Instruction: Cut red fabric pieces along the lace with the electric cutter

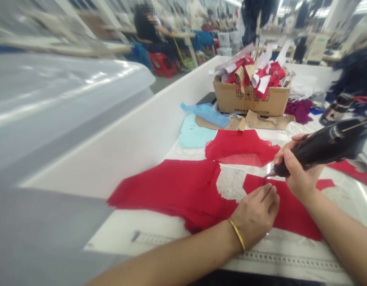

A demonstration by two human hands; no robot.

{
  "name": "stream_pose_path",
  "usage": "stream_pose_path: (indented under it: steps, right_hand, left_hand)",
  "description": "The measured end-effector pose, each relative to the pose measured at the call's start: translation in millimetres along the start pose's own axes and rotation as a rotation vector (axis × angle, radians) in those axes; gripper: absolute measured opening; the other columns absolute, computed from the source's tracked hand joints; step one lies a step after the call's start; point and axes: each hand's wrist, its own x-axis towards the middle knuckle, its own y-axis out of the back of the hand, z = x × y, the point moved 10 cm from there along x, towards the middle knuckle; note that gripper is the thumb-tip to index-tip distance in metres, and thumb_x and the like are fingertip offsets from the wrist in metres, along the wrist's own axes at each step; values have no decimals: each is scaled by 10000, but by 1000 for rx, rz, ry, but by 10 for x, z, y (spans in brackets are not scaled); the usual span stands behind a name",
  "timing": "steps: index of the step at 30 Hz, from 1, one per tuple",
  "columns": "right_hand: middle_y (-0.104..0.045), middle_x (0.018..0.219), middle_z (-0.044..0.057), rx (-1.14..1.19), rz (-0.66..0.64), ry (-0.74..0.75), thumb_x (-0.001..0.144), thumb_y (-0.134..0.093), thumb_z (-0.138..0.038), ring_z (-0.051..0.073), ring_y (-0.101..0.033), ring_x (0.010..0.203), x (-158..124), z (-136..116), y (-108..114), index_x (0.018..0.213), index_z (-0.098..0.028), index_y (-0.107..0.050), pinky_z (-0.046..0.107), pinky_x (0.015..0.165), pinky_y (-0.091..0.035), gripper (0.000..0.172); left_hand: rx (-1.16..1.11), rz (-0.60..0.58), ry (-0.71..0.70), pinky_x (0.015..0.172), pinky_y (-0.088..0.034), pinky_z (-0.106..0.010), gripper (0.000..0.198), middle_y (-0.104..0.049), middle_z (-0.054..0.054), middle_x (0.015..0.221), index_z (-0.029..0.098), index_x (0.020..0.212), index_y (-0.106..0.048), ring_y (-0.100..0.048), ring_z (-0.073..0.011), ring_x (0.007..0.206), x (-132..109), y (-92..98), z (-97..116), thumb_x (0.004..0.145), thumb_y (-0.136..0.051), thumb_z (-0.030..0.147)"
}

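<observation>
Red cloth (pixel 295 214) near the bench's (pixel 116 232) front edge touches your left hand (pixel 255 214), grip unclear; your right hand (pixel 301 174) clasps a tool (pixel 329 143).

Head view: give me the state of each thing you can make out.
right hand: closed around the black tool
black tool: held slanting, tip down; whether running, can't tell
left hand: bent fingers resting on the red piece
red piece: flat, partly covered
cardboard box: open-topped, heaped with scraps
ruler: flat, partly hidden by the left forearm
</observation>
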Motion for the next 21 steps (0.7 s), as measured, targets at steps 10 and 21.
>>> stream_pose_path:
  steps: [10,21]
  right_hand:
    - [-618,650,-83,-46,-23,3,867,-656,-130,120,-597,511,-2,28,-37,972,-227,-541,276,522,-523,184]
    - [-607,661,-50,-112,44,48,876,-761,-277,146,-590,539,52,-191,360,1034,-241,-571,306,553,-534,249]
  left_hand:
    - [-68,2,27,871,-658,-367,259,-732,-172,977,27,944,-693,-723,-243,946,-27,-25,-40,975,-437,6]
    - [-173,-31,31,984,-620,-395,254,-742,-197,1085,-3,1077,-698,-723,-289,1079,-6,-80,-23,1021,-556,201]
